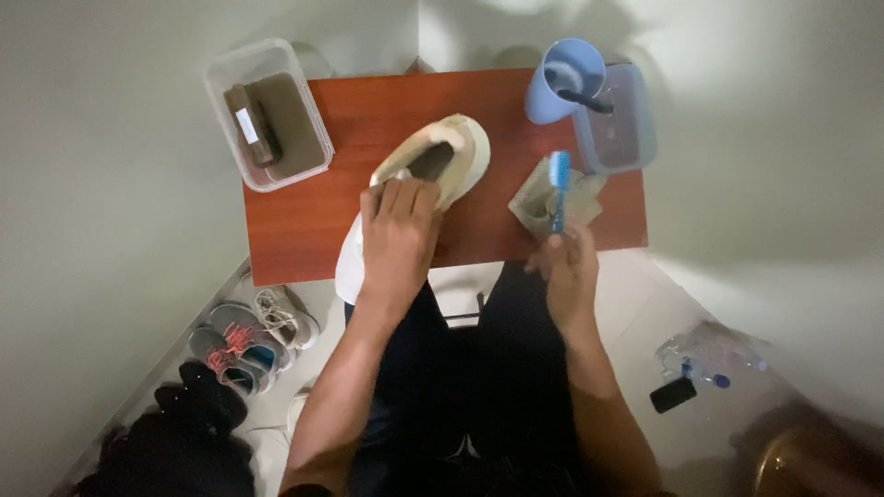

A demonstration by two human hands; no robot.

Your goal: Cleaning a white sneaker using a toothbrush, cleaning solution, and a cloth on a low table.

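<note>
A cream-coloured shoe (pixel 451 152) lies on its side on a small reddish wooden table (pixel 304 230). My left hand (pixel 398 230) grips the shoe at its heel end, fingers over the opening. My right hand (pixel 566 267) holds a blue toothbrush (pixel 558 189) upright, its bristled head just above a grey cloth or sponge (pixel 534 198) lying on the table to the right of the shoe.
A clear plastic tub (pixel 267 115) of brownish water with a brush in it sits at the table's left corner. A blue cup (pixel 564 78) and a bluish tub (pixel 617 124) stand at the right. Several shoes (pixel 249 336) lie on the floor left; a bottle (pixel 709 364) right.
</note>
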